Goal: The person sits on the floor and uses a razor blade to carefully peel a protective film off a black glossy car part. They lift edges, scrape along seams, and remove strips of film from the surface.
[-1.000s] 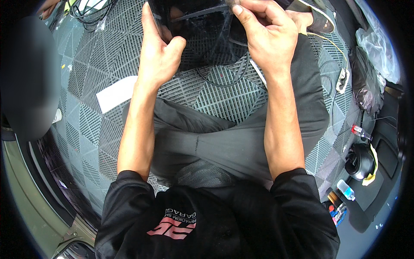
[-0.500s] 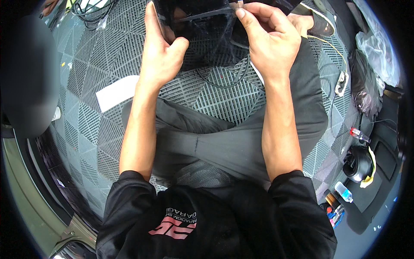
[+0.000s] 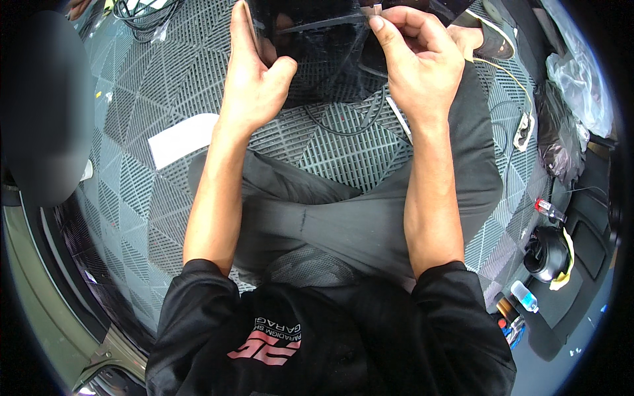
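A glossy black panel [image 3: 323,66], smudged and reflective, is held up at the top of the view and cut off by the frame's edge. My left hand [image 3: 254,89] grips its left edge, thumb on the near face and fingers behind. Between the thumb and forefinger of my right hand [image 3: 426,66] is a small thin silvery piece [image 3: 374,9], pinched against the panel's surface; its exact kind I cannot make out. The other right fingers are curled.
I sit cross-legged on grey grid floor tiles [image 3: 343,158]. White paper [image 3: 181,140] lies left; black cables [image 3: 148,26] are coiled far left. Right are a power strip [image 3: 524,132], plastic bags [image 3: 581,92], a bottle [image 3: 525,296] and a black round object [image 3: 549,254]. A car door sill [image 3: 39,284] borders the left.
Both hands and the black panel have shifted slightly right in the view. My right hand still pinches the silvery piece, and the left grip is unchanged.
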Action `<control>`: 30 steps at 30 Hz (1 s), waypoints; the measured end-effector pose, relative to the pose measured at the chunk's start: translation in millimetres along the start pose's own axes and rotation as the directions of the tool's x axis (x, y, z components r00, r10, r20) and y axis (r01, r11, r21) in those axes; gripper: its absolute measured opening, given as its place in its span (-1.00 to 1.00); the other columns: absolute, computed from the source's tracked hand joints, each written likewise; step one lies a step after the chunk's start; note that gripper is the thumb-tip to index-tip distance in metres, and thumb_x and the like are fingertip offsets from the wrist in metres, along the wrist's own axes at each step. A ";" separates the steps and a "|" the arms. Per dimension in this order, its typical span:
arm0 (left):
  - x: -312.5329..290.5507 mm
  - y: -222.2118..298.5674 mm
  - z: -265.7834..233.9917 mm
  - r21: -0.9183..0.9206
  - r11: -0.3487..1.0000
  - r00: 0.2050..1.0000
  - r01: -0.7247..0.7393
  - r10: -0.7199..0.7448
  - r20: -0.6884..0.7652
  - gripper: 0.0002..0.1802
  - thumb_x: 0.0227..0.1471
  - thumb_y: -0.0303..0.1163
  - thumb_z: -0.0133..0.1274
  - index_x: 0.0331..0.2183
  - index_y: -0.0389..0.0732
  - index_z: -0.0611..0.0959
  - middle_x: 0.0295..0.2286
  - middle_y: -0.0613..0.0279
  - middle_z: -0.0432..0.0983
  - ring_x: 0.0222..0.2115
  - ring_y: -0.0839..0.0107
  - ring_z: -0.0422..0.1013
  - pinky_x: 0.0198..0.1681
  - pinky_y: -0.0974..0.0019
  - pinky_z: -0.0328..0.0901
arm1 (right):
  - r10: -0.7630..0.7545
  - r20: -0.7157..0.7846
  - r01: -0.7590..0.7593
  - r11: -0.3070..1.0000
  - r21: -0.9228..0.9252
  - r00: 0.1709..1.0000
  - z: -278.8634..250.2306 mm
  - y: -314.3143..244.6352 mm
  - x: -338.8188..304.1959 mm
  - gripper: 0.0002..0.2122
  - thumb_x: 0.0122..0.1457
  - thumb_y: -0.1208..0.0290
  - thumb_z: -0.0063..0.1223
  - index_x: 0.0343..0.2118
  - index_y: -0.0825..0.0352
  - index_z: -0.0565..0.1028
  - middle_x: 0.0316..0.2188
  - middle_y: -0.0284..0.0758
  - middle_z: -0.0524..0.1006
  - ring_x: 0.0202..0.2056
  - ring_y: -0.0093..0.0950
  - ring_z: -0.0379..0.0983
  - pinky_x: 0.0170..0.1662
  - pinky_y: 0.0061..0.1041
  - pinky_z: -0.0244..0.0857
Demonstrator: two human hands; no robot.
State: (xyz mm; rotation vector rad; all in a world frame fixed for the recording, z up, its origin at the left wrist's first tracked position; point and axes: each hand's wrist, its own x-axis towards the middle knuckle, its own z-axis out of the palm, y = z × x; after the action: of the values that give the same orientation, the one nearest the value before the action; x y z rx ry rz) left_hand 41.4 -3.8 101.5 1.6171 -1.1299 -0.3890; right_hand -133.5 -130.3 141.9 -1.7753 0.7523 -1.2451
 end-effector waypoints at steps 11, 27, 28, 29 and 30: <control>1.3 1.1 2.4 -0.020 1.000 1.000 -0.013 0.014 0.001 -0.19 -0.02 -0.60 0.02 0.27 -0.24 0.15 -0.24 0.25 0.39 -0.39 0.53 0.31 -0.30 0.39 0.34 | -0.130 0.076 0.121 0.986 0.117 0.989 1.7 36.2 -1.2 -0.86 0.18 0.57 0.31 -0.21 0.43 0.61 -0.35 -0.40 0.65 -0.30 -0.67 0.57 -0.17 -0.71 0.44; 0.7 -4.5 -1.2 -0.009 1.000 1.000 -0.011 0.012 0.027 -0.23 -0.02 -0.57 0.02 0.24 -0.29 0.17 -0.12 0.19 0.38 -0.26 0.48 0.33 -0.14 0.34 0.33 | -0.104 0.150 0.062 0.963 0.264 0.983 -15.7 44.2 5.7 -0.84 0.21 0.59 0.27 -0.17 0.43 0.57 -0.30 -0.39 0.63 -0.25 -0.64 0.55 -0.11 -0.68 0.44; 2.0 -4.9 -0.2 -0.030 0.999 0.999 -0.037 0.038 0.026 -0.23 -0.02 -0.56 0.02 0.23 -0.29 0.17 -0.11 0.17 0.38 -0.22 0.46 0.34 -0.09 0.31 0.33 | -0.109 0.151 0.071 0.970 0.233 0.983 -14.8 41.5 6.0 -0.84 0.21 0.59 0.27 -0.16 0.43 0.57 -0.31 -0.39 0.63 -0.26 -0.65 0.55 -0.12 -0.69 0.44; 3.5 -5.2 0.7 -0.051 0.997 0.998 -0.061 0.062 0.023 -0.24 -0.02 -0.56 0.02 0.23 -0.30 0.17 -0.09 0.15 0.38 -0.19 0.43 0.35 -0.05 0.29 0.33 | -0.112 0.153 0.080 0.976 0.202 0.982 -13.1 38.2 5.9 -0.83 0.21 0.59 0.27 -0.16 0.44 0.57 -0.32 -0.40 0.63 -0.26 -0.65 0.55 -0.13 -0.69 0.43; 4.6 -5.1 1.3 -0.070 0.994 0.996 -0.084 0.086 0.018 -0.24 -0.02 -0.56 0.02 0.23 -0.31 0.17 -0.07 0.13 0.38 -0.16 0.41 0.36 0.00 0.27 0.32 | -0.120 0.134 0.093 0.977 0.191 0.984 -10.9 34.7 5.9 -0.85 0.22 0.57 0.27 -0.17 0.42 0.56 -0.35 -0.43 0.62 -0.29 -0.68 0.54 -0.16 -0.71 0.42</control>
State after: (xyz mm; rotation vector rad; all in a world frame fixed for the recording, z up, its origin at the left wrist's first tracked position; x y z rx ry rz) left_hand 45.2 -8.4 97.8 1.5027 -1.1849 -0.3863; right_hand -142.4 -155.1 116.0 -1.7505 0.4487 -1.1996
